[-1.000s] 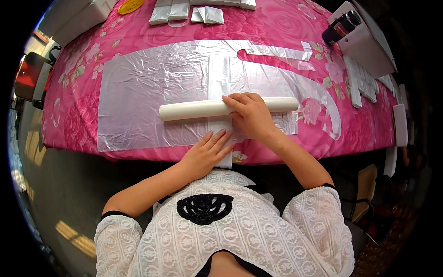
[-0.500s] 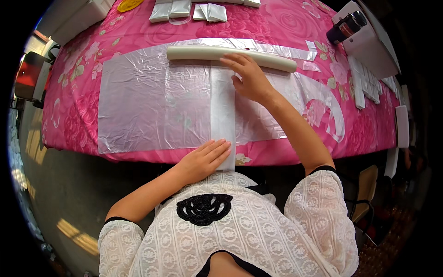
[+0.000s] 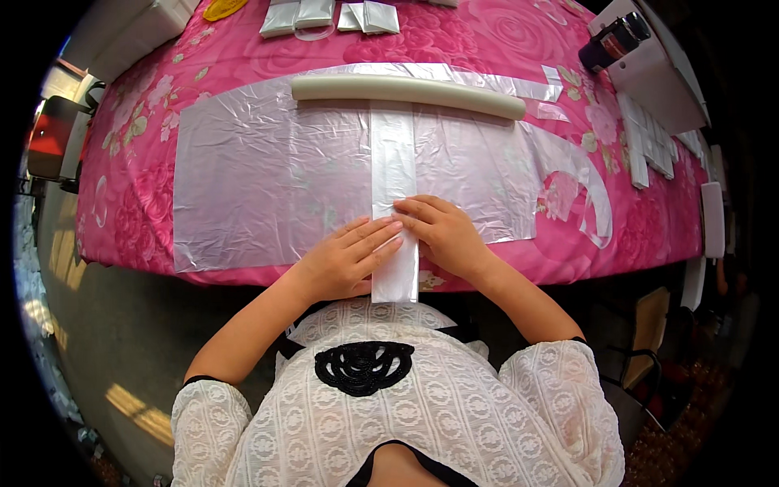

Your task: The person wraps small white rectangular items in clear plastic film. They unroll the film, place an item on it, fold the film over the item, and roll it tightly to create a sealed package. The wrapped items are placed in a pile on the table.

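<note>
Thin translucent plastic bags (image 3: pixel 243 178) lie spread flat on the table, with a cut-out handle loop at the right end. Across their middle runs a narrow folded white plastic strip (image 3: pixel 393 154), its near end hanging past the table edge toward me. My left hand (image 3: pixel 350 256) lies on the near part of this strip, fingers stretched out. Just beside it, fingertips nearly meeting, my right hand (image 3: pixel 442 231) rests on the strip's right edge with fingers extended. A pale cylindrical tube (image 3: pixel 406 91) lies across the strip and the bags farther back, touched by neither hand.
A pink floral tablecloth (image 3: pixel 134 219) covers the table. Folded white packets (image 3: pixel 377 18) sit at the far edge, more folded packets (image 3: pixel 647 138) at the right. A dark flask (image 3: pixel 613 42) stands by a white box (image 3: pixel 661 81). A chair (image 3: pixel 645 337) is at the lower right.
My right hand has left the tube and come toward me, down to the strip beside my left hand. My left hand has shifted slightly and stays on the strip.
</note>
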A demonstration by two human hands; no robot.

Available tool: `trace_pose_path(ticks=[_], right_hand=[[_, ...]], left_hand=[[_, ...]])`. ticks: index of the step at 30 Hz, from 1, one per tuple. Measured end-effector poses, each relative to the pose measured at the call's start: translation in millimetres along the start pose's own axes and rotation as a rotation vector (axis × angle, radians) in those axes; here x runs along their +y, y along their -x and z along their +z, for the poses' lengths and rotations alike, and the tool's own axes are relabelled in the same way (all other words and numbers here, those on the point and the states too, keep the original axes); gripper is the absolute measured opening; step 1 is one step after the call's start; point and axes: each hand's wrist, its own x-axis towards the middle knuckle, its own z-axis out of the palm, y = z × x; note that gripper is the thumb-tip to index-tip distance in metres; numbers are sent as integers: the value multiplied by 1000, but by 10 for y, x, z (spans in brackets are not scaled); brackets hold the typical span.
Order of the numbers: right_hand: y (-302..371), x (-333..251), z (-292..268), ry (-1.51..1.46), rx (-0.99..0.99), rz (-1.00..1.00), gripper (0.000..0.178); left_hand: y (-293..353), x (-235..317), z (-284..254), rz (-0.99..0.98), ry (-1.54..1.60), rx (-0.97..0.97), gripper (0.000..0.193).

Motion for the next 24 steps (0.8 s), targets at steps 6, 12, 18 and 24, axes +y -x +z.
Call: trace_pose_path(ticks=[6, 12, 18, 24], right_hand=[[10, 33, 19, 23, 78, -30, 34], [-75, 150, -11, -210, 122, 235, 16], [-460, 261, -190, -672, -132, 885, 23], [-543, 323, -227, -766, -221, 965, 24]], left_hand=[[5, -156, 88, -120, -104, 23, 51], [-117, -163, 76, -323, 128, 129, 42], [-354, -141, 39, -870, 609, 381, 51], [-295, 7, 266, -421, -128, -46, 69]])
